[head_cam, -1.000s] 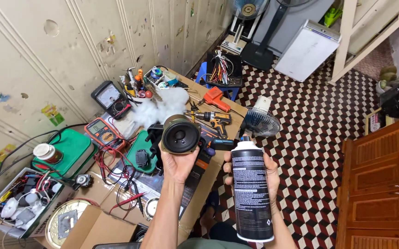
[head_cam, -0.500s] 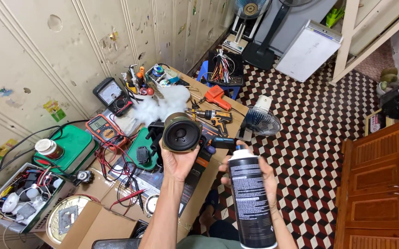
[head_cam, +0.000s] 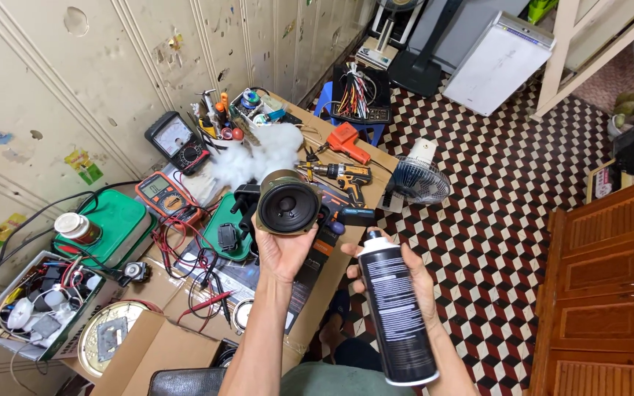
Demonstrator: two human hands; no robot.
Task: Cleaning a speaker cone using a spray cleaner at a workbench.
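Speaker (head_cam: 288, 207) in my left hand (head_cam: 281, 253), spray can (head_cam: 397, 315) in my right hand (head_cam: 412, 275): that is the work as it stands. My left palm cups the round black driver from below, fingers closed on its rim, so the cone faces up toward me. It hangs in the air above the near edge of the cluttered workbench (head_cam: 375, 158), touching nothing else. My right hand is wrapped around the tall black can, holding it upright but leaning a little, with its white nozzle (head_cam: 374, 236) just beside the speaker and slightly below its rim. I cannot tell whether a finger rests on the nozzle.

I judge this to be the lining-up stage: both things are lifted and close together, and no spray shows in the air. If the can is to be used on the driver, that would call for turning the nozzle toward the cone, keeping the left hand steady, and a short, light press, so that nothing drifts over the bench.

Behind the speaker lie a tuft of white stuffing (head_cam: 258, 158), a cordless drill (head_cam: 342, 174) and an orange multimeter (head_cam: 164, 192). A small fan (head_cam: 419, 180) stands on the chequered floor (head_cam: 493, 220) at the bench's end.
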